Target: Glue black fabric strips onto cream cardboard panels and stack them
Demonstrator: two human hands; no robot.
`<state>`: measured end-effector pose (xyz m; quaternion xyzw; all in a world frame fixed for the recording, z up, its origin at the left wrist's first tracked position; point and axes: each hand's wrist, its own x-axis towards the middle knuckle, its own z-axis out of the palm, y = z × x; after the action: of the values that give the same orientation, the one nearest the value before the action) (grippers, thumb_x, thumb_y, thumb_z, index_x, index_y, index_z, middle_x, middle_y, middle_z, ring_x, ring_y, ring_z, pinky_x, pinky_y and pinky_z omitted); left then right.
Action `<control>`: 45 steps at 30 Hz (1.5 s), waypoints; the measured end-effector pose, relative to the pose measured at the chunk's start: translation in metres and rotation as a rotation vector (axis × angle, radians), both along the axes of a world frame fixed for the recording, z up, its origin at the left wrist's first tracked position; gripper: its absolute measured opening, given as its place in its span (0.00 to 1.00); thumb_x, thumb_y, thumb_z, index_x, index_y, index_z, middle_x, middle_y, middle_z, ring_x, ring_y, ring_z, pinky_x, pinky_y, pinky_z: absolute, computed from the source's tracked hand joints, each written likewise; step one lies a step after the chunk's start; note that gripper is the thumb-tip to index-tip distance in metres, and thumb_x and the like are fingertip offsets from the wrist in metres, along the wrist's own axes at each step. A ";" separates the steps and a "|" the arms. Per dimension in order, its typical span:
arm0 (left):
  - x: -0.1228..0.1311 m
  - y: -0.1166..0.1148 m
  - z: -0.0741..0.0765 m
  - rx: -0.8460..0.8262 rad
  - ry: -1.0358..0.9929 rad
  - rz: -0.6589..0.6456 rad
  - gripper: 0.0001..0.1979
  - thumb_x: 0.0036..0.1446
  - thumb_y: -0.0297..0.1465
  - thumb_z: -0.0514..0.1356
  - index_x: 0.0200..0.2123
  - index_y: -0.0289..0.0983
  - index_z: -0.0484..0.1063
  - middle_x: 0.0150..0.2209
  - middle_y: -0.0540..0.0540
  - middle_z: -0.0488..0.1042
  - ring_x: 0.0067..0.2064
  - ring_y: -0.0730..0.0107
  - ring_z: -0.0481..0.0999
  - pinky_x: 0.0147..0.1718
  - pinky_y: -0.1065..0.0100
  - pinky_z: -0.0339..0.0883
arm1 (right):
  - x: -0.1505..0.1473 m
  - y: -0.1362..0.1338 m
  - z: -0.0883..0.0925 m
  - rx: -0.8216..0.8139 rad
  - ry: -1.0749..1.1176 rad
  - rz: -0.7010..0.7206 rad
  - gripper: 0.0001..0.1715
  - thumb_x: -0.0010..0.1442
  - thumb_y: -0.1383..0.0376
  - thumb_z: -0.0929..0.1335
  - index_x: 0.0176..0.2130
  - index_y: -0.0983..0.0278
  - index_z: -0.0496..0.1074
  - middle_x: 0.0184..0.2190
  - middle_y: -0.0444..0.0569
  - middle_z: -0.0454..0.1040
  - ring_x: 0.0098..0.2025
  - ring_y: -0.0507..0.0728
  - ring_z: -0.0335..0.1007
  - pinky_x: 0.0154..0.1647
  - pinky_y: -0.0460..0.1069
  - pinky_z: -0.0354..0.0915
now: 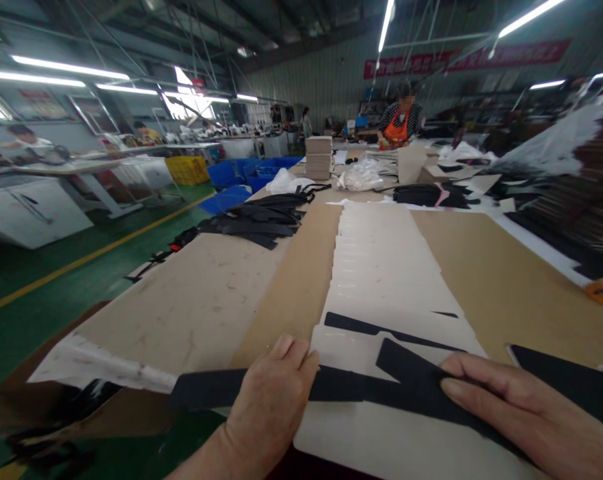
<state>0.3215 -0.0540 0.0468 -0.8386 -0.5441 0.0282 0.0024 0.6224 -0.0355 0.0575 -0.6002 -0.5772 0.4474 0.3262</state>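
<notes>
Across the front of the table lies a long black strip [206, 389], flat and matte. My left hand [274, 393] is closed over it, fingers curled at the left edge of a pale board [349, 343]. My right hand [526, 413] pinches a second black strip [406, 367] between thumb and fingers; its squared end points up and left, and it crosses the first strip. Beneath both runs a column of overlapping pale boards [381, 260]. Another narrow black strip [381, 325] shows on the boards just beyond my hands. My left fingertips are partly hidden.
Loose black strips [251, 217] are heaped at the table's left side. A stack of cardboard pieces [319, 158] and clear plastic bags [361, 175] stand farther back. Black panels [571, 380] lie at right. A person in an orange apron [397, 127] is behind the table.
</notes>
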 end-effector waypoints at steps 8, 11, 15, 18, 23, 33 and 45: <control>0.007 0.009 -0.024 0.016 -0.122 -0.096 0.14 0.62 0.24 0.52 0.50 0.36 0.68 0.45 0.43 0.71 0.46 0.58 0.67 0.44 0.58 0.71 | -0.067 0.062 0.004 -0.030 -0.196 0.402 0.18 0.60 0.54 0.66 0.23 0.60 0.67 0.19 0.39 0.63 0.24 0.52 0.53 0.25 0.48 0.48; 0.003 0.010 -0.036 0.031 -0.187 -0.107 0.17 0.62 0.24 0.51 0.54 0.35 0.66 0.49 0.42 0.71 0.47 0.58 0.66 0.45 0.58 0.70 | -0.082 0.071 -0.005 0.002 -0.241 0.461 0.18 0.59 0.57 0.65 0.21 0.61 0.67 0.19 0.40 0.64 0.24 0.52 0.55 0.26 0.48 0.48; -0.002 0.009 -0.044 0.033 -0.257 -0.118 0.18 0.60 0.23 0.51 0.53 0.35 0.67 0.47 0.43 0.71 0.47 0.59 0.66 0.45 0.60 0.69 | -0.096 0.077 -0.014 0.070 -0.312 0.535 0.18 0.60 0.61 0.63 0.20 0.61 0.65 0.20 0.41 0.64 0.25 0.52 0.56 0.27 0.48 0.49; -0.003 0.008 -0.046 0.037 -0.283 -0.112 0.18 0.58 0.23 0.53 0.51 0.35 0.68 0.45 0.43 0.70 0.46 0.59 0.66 0.44 0.60 0.69 | -0.102 0.080 -0.019 0.093 -0.326 0.557 0.18 0.60 0.62 0.64 0.20 0.61 0.66 0.20 0.41 0.65 0.25 0.52 0.57 0.27 0.48 0.49; -0.004 0.008 -0.049 0.041 -0.262 -0.092 0.22 0.53 0.22 0.55 0.52 0.36 0.67 0.45 0.43 0.69 0.45 0.58 0.66 0.45 0.58 0.70 | -0.104 0.086 -0.026 0.080 -0.427 0.605 0.17 0.62 0.61 0.62 0.23 0.62 0.68 0.23 0.43 0.68 0.27 0.53 0.60 0.28 0.48 0.50; -0.008 0.010 -0.056 0.039 -0.260 -0.077 0.23 0.53 0.25 0.54 0.54 0.37 0.66 0.63 0.41 0.61 0.59 0.55 0.61 0.56 0.56 0.65 | -0.106 0.091 -0.032 0.070 -0.560 0.640 0.18 0.63 0.59 0.60 0.27 0.63 0.70 0.26 0.46 0.72 0.28 0.53 0.62 0.29 0.48 0.52; -0.010 0.012 -0.057 0.021 -0.284 -0.064 0.34 0.41 0.19 0.53 0.55 0.39 0.68 0.64 0.44 0.62 0.60 0.58 0.61 0.60 0.58 0.62 | 0.010 0.069 -0.009 -0.230 -0.287 0.511 0.19 0.52 0.60 0.70 0.45 0.58 0.73 0.37 0.44 0.77 0.38 0.57 0.72 0.37 0.48 0.64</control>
<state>0.3118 -0.0419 -0.0106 -0.8510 -0.5121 -0.0966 -0.0649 0.6326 0.0339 0.0485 -0.5258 -0.6953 0.4877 0.0483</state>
